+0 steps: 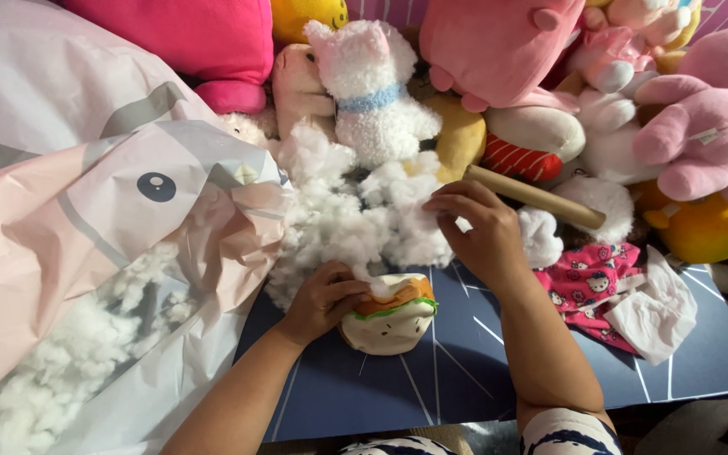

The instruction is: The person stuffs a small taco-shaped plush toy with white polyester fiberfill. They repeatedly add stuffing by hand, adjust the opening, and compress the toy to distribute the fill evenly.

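**Burger plush toy being held at the edge of a stuffing pile**

The burger plush toy (391,318) is lying on the dark blue mat (465,379), just in front of the heap of white fibre stuffing (339,219). The left hand (323,299) is closing around its left side, with the fingers curling over the top, where a tuft of white filling is showing at the opening. The right hand (478,232) is reaching into the stuffing with its fingers bent and pinching; whether it is already holding a clump, I cannot tell.

The toy is looking light and soft, and I judge it will be giving way under any squeeze. It seems best to take it by the sides of the cream bun, near the opening, so the shell is not collapsing. The stuffing is loose and fluffy and will probably be pulling apart in wisps and clinging to the fingers.

At the left, a big pink and white printed plastic bag (86,185) is lying open, with more white stuffing inside it. A cardboard tube (541,196) is resting near the right hand, among many plush toys (701,126).
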